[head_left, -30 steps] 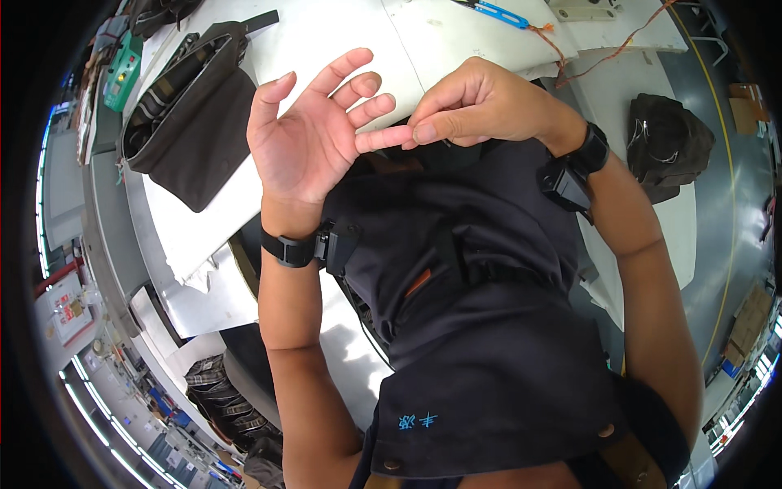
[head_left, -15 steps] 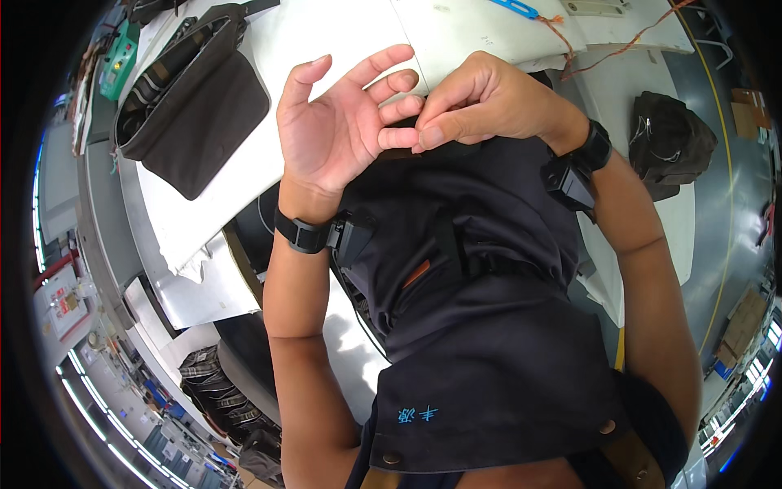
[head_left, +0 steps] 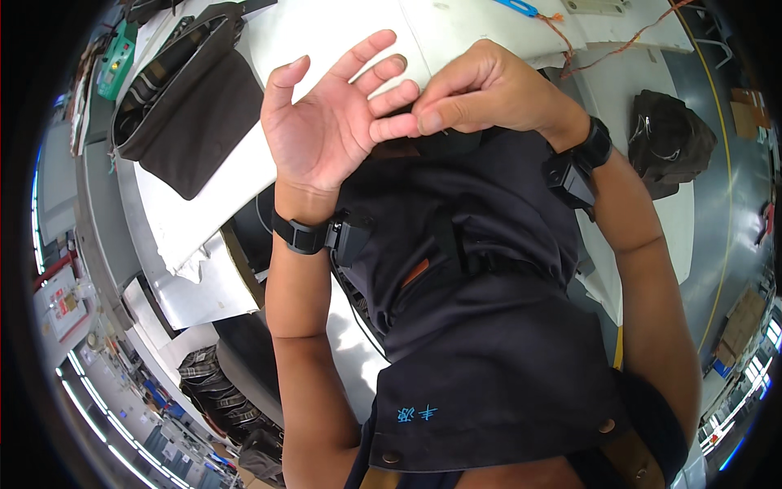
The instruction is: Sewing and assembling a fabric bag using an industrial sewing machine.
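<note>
Palm up, my left hand (head_left: 322,134) is open with its fingers spread above the white work table (head_left: 301,24). Thumb and forefinger of my right hand (head_left: 481,94) are pinched together at the tip of my left little finger (head_left: 394,127). Whether anything small lies in that pinch is hidden. Both wrists carry black straps with a dark box-shaped device. Below the hands is the dark apron (head_left: 497,350) that I wear, with a strip of orange-brown at its pocket.
A dark fabric bag (head_left: 191,114) with a plaid lining lies at left on the table. A blue tool (head_left: 518,6) with orange cord lies at the far edge. Another dark bag (head_left: 669,138) sits at right. A green device (head_left: 118,59) stands far left.
My left hand has shifted slightly left and away from my body. The right hand has moved slightly farther too, still pinched at the left little fingertip.
</note>
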The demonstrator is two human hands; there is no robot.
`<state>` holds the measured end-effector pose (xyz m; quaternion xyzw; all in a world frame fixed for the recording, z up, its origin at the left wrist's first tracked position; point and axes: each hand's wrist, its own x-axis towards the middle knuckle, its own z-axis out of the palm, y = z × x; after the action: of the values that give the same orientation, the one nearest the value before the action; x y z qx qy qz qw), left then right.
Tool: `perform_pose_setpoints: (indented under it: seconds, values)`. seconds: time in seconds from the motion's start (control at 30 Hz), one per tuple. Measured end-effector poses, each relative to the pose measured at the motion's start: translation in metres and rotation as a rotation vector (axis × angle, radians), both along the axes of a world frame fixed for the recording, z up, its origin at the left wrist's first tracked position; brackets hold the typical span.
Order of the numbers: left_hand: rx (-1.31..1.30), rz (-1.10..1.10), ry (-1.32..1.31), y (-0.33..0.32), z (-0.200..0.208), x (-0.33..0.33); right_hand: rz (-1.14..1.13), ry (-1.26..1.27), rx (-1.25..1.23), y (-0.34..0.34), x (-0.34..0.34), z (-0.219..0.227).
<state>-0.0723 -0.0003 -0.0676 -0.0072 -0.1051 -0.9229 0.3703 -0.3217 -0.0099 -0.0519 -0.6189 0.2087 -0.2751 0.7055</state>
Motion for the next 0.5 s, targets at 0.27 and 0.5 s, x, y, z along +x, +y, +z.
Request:
perform_pose_setpoints:
  seconds: [0.27,0.5]
  values:
    - [-0.21,0.046,-0.249,-0.006,0.014,0.01,0.078,0.098,0.061,-0.005,-0.006,0.003]
    - [0.005,0.003,0.011,0.0,0.001,-0.005,0.037,-0.053,0.107,0.0,0.002,-0.005]
